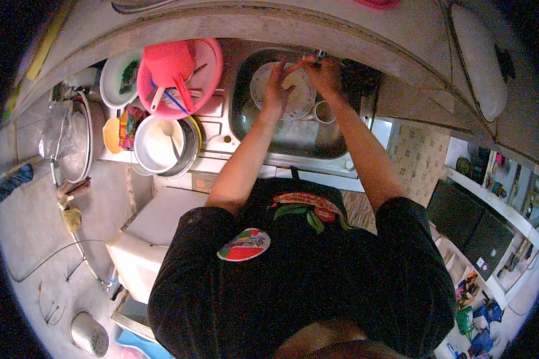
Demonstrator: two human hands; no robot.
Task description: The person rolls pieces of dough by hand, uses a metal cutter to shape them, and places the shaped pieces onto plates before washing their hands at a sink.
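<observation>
Both hands are over a stainless steel sink [292, 157]. My left hand [277, 87] is above a round, pale plate [259, 83] in the basin, its fingers spread. Close to the faucet [320, 54] at the back of the sink is my right hand [320, 74], fingers partly bent; whether it touches the faucet or holds anything is not clear. The fingertips of the two hands come near each other. A white cup [325, 112] lies beside the plate, below my right wrist.
Left of the basin, a pink basin [215, 67] holds a red pitcher [168, 63] and utensils. Nearer stand a white pot [155, 155] with a ladle, a yellow container [112, 137] and a white bowl [112, 92] with a green scouring pad. A ledge [269, 27] runs behind the sink.
</observation>
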